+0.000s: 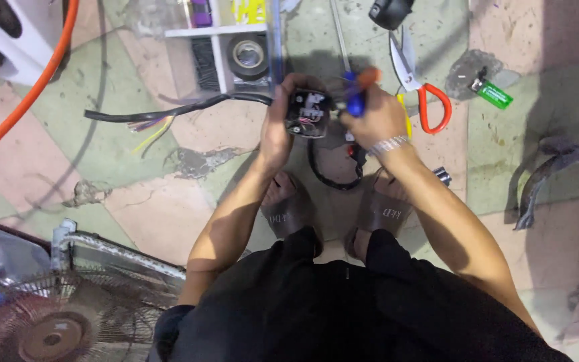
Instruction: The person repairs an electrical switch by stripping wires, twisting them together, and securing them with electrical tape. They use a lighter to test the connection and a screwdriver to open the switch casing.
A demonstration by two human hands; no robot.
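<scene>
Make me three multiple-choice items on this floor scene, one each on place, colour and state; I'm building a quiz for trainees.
1. Where do the scissors lie?
A. beside the right hand
B. on the fan
C. under a foot

2. What colour are the scissor handles?
A. green
B. red
C. white

3. What does the left hand hold?
A. nothing
B. tape roll
C. black switch unit

Answers: 1 A, they lie on the floor just right of that hand. 2 B, the handle loops are red. 3 C, its fingers wrap the black unit.
</scene>
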